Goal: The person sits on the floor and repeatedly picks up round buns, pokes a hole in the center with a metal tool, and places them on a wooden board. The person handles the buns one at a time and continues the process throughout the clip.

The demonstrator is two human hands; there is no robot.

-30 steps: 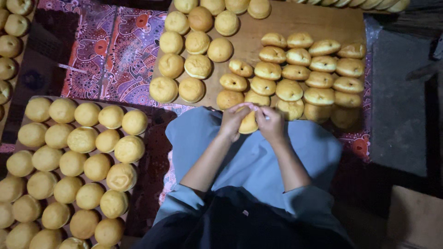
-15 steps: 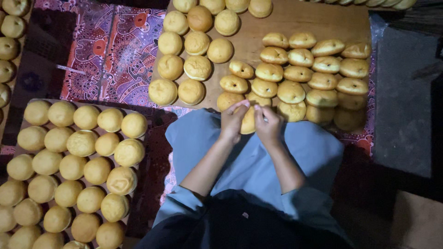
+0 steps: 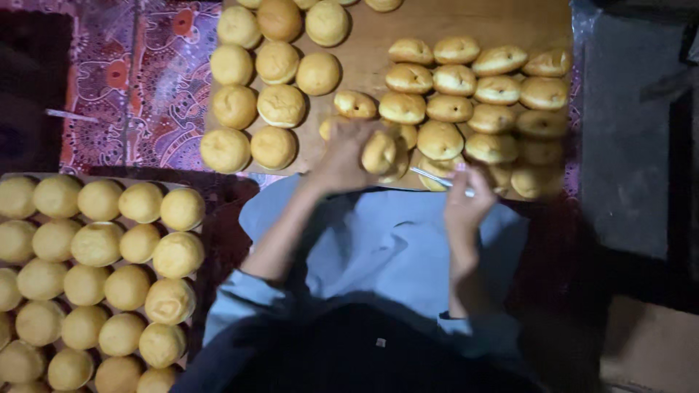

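My left hand [image 3: 342,156] holds a golden bun [image 3: 378,151] on its edge at the near side of a wooden board [image 3: 364,65]. My right hand [image 3: 464,198] is a little apart to the right, pinching a thin light stick [image 3: 437,179] whose tip points toward the bun. On the board's right half lie several slit buns [image 3: 473,94] in rows. Several round whole buns [image 3: 262,80] sit on its left half. Both forearms come out of light blue sleeves over my lap.
A tray [image 3: 109,177] at the left is packed with several round buns [image 3: 95,269]. A patterned red and purple cloth [image 3: 138,87] lies under the board. A dark grey surface [image 3: 626,145] is at the right, and a brown box corner [image 3: 648,349] at the lower right.
My hands were together on one bun above my lap. They have now come apart: the left carries the bun toward the board, the right has drawn back with the stick.
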